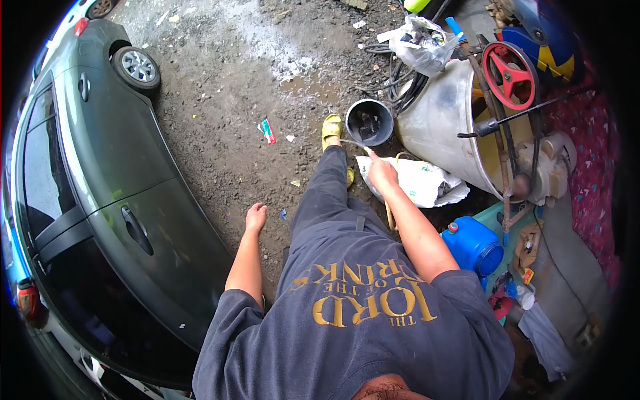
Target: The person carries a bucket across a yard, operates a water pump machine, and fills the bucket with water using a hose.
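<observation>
My right hand [383,176] is closed around a thin, pale yellow hose [389,217] that trails down beside my leg. A thin pale streak, perhaps water, runs from its tip toward the yellow clog [331,127] on my foot. Just beyond that hand stands a dark bucket [369,123] with something dark inside that I cannot make out. A white plastic sack [427,181] lies on the ground beside the hand. My left hand [257,217] hangs at my side over the gravel, its fingers curled in, with nothing visible in them.
A dark green car [143,200] is parked along the left. To the right, a large tilted drum [440,120] with a red handwheel [510,75] carries a plastic bag [423,45] and black cables. A blue jug [473,245] sits nearer me. Litter [268,131] dots the wet gravel.
</observation>
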Motion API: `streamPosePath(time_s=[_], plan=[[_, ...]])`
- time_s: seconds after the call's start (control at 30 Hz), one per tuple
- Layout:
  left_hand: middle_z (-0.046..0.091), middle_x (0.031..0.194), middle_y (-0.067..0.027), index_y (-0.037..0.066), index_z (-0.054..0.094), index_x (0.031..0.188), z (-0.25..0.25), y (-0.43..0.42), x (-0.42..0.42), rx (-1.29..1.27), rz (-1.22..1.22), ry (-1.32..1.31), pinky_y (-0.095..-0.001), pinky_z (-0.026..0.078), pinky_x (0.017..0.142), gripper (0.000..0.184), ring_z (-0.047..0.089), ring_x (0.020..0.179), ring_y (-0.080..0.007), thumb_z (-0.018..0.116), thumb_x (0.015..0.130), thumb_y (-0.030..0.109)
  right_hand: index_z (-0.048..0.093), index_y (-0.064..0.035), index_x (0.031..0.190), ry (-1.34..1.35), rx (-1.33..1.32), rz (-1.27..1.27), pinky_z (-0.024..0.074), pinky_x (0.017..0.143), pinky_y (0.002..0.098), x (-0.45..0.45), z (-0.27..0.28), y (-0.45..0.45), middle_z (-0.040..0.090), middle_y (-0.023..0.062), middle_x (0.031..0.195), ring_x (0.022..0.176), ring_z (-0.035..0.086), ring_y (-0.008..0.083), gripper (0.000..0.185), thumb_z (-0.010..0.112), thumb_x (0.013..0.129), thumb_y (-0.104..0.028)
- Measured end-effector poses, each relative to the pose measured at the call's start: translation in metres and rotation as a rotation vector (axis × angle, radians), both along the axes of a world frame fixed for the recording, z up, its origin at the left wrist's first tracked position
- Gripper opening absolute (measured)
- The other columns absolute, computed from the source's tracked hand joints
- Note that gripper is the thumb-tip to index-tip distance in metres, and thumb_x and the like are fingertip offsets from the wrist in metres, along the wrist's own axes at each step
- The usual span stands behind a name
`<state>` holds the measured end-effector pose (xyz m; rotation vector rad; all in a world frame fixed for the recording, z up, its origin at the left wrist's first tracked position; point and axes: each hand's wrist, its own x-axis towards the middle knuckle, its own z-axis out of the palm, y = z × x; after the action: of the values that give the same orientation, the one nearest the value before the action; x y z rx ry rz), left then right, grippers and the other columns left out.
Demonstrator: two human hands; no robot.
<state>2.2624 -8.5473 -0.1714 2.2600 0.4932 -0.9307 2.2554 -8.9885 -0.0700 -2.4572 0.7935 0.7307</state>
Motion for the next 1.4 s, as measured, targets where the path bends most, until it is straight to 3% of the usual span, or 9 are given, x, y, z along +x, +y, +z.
streamPosePath(time_s=[0.1,0.2,0.47,0.73,0.97,1.17,1.23,1.3,1.4], plan=[[0.063,0.107,-0.0163,0.003,0.057,0.115,0.024,-0.005,0.001,0.005,0.021,0.059,-0.0328,0.045,0.087,0.041,0.059,0.101,-0.026,0.058,0.082,0.027,0.045,-0.0186,0.131,0.02,-0.011,-0.146,0.0459,0.082,0.045,-0.006,0.01,-0.021,0.063,0.0216,0.099,0.094,0.06,0.0368,0.043,0.036,0.089,-0.017],[0.063,0.107,-0.016,0.004,0.057,0.114,-0.014,0.023,-0.01,0.038,-0.033,0.029,-0.0332,0.044,0.087,0.041,0.059,0.102,-0.0262,0.058,0.082,0.029,0.05,-0.0228,0.126,-0.04,-0.054,-0.27,0.0461,0.079,0.0462,-0.022,0.011,-0.044,0.062,0.023,0.094,0.091,0.06,0.0379,0.04,0.038,0.088,-0.02],[0.062,0.109,-0.0157,0.004,0.058,0.113,-0.007,0.032,-0.023,0.061,-0.017,0.073,-0.0336,0.044,0.089,0.041,0.058,0.103,-0.0257,0.058,0.081,0.03,0.053,-0.021,0.124,-0.128,-0.027,-0.405,0.0448,0.083,0.0431,-0.052,0.031,-0.077,0.061,0.0216,0.103,0.097,0.058,0.0361,0.037,0.04,0.089,-0.022],[0.062,0.109,-0.0135,0.004,0.058,0.113,0.013,0.017,-0.045,0.011,0.08,0.175,-0.0329,0.043,0.089,0.037,0.057,0.103,-0.0232,0.058,0.083,0.025,0.052,-0.0211,0.124,-0.154,-0.005,-0.438,0.0453,0.083,0.0448,-0.053,0.03,-0.083,0.062,0.0223,0.099,0.097,0.058,0.0375,0.037,0.042,0.088,-0.022],[0.061,0.11,-0.0144,0.003,0.057,0.114,0.031,0.001,-0.041,0.021,-0.035,0.159,-0.0327,0.042,0.091,0.039,0.057,0.105,-0.0242,0.058,0.082,0.026,0.052,-0.0244,0.124,-0.164,0.003,-0.413,0.0469,0.079,0.0459,-0.051,0.023,-0.077,0.063,0.0236,0.093,0.091,0.061,0.0373,0.038,0.044,0.087,-0.023],[0.06,0.112,-0.0152,0.001,0.055,0.116,0.014,0.02,-0.003,-0.012,-0.028,0.14,-0.0335,0.041,0.092,0.039,0.055,0.108,-0.0245,0.056,0.084,0.024,0.049,-0.0285,0.126,-0.112,0.063,-0.482,0.0476,0.078,0.0453,-0.049,0.023,-0.078,0.063,0.0203,0.095,0.092,0.061,0.0359,0.04,0.043,0.087,-0.025],[0.06,0.112,-0.0144,0.001,0.055,0.117,0.009,0.029,0.011,-0.02,-0.008,0.121,-0.0328,0.041,0.091,0.038,0.055,0.107,-0.0237,0.056,0.085,0.022,0.051,-0.0292,0.125,-0.169,0.044,-0.495,0.0471,0.073,0.0448,-0.052,0.019,-0.078,0.063,0.0202,0.089,0.083,0.062,0.0352,0.039,0.044,0.087,-0.025],[0.053,0.075,0.0022,0.009,0.053,0.116,0.004,0.041,0.025,-0.096,-0.013,0.106,-0.0248,0.039,0.046,0.033,0.047,0.062,-0.0081,0.055,0.087,0.023,0.051,-0.0291,0.125,-0.165,0.06,-0.532,0.0468,0.075,0.0445,-0.052,0.015,-0.078,0.063,0.0191,0.091,0.086,0.062,0.0343,0.039,0.044,0.087,-0.025],[0.052,0.075,0.003,0.009,0.054,0.114,0.004,0.055,0.031,-0.155,0.016,0.036,-0.0258,0.042,0.05,0.029,0.047,0.062,-0.0086,0.055,0.088,0.022,0.05,-0.0222,0.126,-0.139,0.094,-0.514,0.0469,0.078,0.0453,-0.047,0.013,-0.075,0.064,0.0181,0.094,0.09,0.061,0.0352,0.039,0.044,0.087,-0.023]])
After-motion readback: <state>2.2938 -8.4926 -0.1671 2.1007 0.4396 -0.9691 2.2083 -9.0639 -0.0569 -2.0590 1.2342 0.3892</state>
